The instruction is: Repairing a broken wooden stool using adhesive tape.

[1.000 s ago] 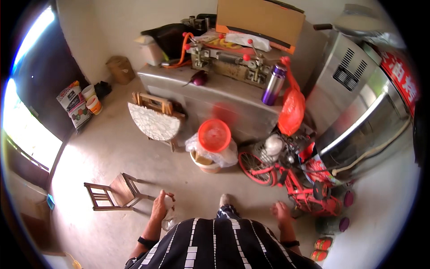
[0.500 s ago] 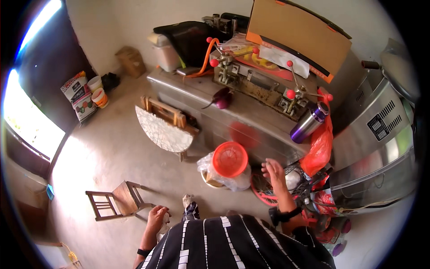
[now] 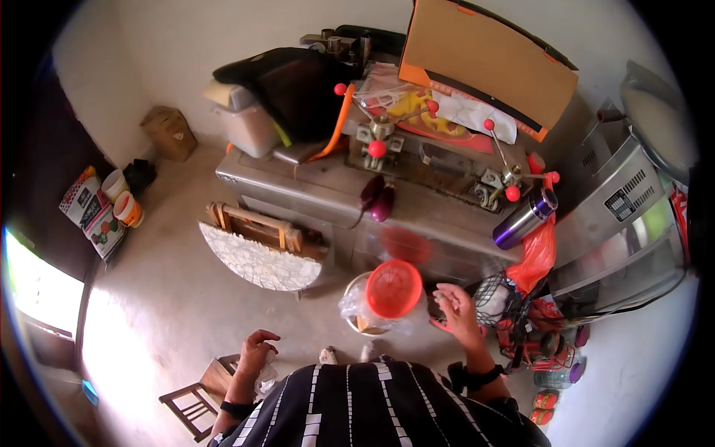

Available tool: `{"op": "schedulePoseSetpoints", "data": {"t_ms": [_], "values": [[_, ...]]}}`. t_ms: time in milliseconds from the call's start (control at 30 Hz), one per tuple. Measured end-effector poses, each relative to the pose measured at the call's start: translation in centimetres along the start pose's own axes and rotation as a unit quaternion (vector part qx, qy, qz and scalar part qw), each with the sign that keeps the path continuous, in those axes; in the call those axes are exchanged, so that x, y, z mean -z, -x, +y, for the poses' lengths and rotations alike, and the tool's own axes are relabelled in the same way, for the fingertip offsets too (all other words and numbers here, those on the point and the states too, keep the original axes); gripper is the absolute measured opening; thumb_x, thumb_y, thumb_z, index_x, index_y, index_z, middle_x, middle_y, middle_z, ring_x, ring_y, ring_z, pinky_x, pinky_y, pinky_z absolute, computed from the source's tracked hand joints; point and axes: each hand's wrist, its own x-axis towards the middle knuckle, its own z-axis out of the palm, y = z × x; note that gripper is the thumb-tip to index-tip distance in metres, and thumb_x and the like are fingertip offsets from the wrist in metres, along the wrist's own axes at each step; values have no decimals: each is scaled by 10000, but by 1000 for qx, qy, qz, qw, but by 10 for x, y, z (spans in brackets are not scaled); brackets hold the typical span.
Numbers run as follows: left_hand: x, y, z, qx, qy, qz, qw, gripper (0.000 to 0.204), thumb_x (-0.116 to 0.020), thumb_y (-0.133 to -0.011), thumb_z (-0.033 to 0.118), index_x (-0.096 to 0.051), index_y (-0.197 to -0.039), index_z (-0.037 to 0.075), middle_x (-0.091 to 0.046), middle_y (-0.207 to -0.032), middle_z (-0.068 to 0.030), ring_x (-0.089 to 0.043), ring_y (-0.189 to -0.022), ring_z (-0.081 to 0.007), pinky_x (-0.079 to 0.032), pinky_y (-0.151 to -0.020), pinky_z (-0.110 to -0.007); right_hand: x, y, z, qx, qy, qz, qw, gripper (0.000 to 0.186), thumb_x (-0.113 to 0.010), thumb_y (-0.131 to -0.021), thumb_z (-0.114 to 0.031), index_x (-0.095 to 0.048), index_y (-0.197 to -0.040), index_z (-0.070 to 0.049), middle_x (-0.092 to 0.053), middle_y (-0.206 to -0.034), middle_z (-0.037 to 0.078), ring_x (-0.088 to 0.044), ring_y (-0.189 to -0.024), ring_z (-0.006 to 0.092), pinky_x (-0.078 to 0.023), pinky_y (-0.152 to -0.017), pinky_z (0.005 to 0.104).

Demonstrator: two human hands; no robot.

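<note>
My left hand (image 3: pixel 256 353) is held out at lower left, above the floor by the wooden chair (image 3: pixel 217 378). Its fingers are partly curled, and a crumpled piece of clear plastic (image 3: pixel 266 378) hangs under the palm, apparently gripped by the lower fingers. My right hand (image 3: pixel 457 305) is just right of a red plastic basin (image 3: pixel 394 289), not touching it, fingers loosely bent and apart with nothing seen in them. The basin rests on a container wrapped in clear plastic (image 3: pixel 356 305). Beyond it, purple eggplants (image 3: pixel 381 203) lie on the metal counter (image 3: pixel 298 185).
On the counter are a clamp-handled metal machine (image 3: pixel 432 167), a cardboard box (image 3: pixel 488 71) and a purple flask (image 3: pixel 525 218). A folded table (image 3: pixel 257 257) leans in front. A wire basket (image 3: pixel 494 298) and a steel appliance (image 3: pixel 618 238) stand to the right; a sack (image 3: pixel 93 212) is far left.
The view has shifted left and I stand closer to the counter. My left hand has risen, its index finger straightening. My right hand remains near the basin; the chair now sits lower, partly behind my left arm.
</note>
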Motion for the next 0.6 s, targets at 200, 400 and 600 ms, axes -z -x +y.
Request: {"op": "schedulePoseSetpoints", "data": {"t_ms": [200,400,600], "values": [[-21,-34,15,60,-101,-43,992,213,-477,-712,5,-647,-839,18,-646,-764,-74,-598,-659,-135,-475,-631,-252,10,-74,-42,128,99,36,986,125,-571,-863,-124,-615,-928,-27,-636,-837,22,-534,-722,60,-422,-632,212],[-9,-45,23,40,-185,-42,981,140,-548,-749,83,-650,-833,35,-662,-787,-59,-600,-733,-120,-472,-677,-251,-8,-155,-107,181,102,9,978,234,-567,-859,-107,-547,-1080,-31,-635,-885,64,-560,-735,87,-441,-664,227],[8,-90,22,59,-174,-76,980,146,-562,-756,98,-650,-848,29,-664,-797,-73,-611,-738,-138,-479,-685,-264,-25,-240,-168,245,236,-3,940,330,-588,-832,-113,-510,-1141,-25,-633,-894,135,-611,-740,193,-483,-657,299]]}}
